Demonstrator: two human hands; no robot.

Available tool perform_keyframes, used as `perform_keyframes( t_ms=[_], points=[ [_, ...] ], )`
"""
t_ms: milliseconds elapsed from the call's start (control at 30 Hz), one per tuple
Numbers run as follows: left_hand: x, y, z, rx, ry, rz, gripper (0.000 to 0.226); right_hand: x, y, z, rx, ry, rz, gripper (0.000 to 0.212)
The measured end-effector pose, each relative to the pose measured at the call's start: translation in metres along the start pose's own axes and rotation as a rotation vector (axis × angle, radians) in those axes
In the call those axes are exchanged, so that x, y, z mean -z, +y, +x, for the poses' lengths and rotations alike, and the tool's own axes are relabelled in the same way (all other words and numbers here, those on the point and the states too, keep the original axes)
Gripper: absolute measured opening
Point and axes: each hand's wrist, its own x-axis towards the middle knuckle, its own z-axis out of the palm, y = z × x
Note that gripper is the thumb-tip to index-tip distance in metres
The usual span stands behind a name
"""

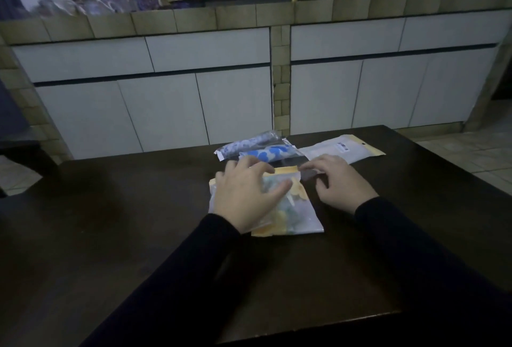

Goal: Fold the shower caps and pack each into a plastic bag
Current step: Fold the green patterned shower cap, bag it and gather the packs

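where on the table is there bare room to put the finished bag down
Bare tabletop spreads left of the left hand to the table's left edge, and right of the right hand below the flat white pouch. Beyond the yellow-edged bag it is crowded: two packed blue-patterned bags overlap there.

One view only, head-mounted wide-angle, so no overlap with any other view. You're looking forward and down across the dark brown wooden table (116,208) from its near edge. Both black sleeves enter from bottom centre, so the lens sits close above your arms. Upper frame faces the white cabinet doors with tan tiled trim (194,103) beyond the table's far edge. Straight edges bow toward the corners.
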Motion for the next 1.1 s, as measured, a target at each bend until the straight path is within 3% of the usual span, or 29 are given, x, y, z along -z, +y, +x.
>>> perform_keyframes(
  t_ms=[233, 367, 600, 833, 1100],
  points=[
    [-0.042, 0.026, 0.037, 0.057, -0.195, 0.113, 0.054, -0.006, 0.037, 0.025, -0.025, 0.009, -0.263, 0.048],
    [-0.049, 0.021, 0.037, 0.112, -0.174, 0.061, 0.055, -0.011, 0.049, 0.033, 0.001, 0.009, -0.242, 0.034],
    [-0.049, 0.021, 0.035, 0.132, -0.178, 0.047, 0.057, -0.002, 0.062, 0.029, -0.182, 0.014, -0.203, 0.026],
    [-0.036, 0.028, 0.046, 0.172, -0.194, -0.015, 0.053, 0.006, 0.062, 0.01, -0.173, 0.15, -0.14, 0.018],
    [-0.045, 0.051, 0.068, -0.056, -0.192, -0.154, 0.062, 0.018, 0.075, -0.003, -0.338, 0.457, 0.134, 0.013]
  ],
)
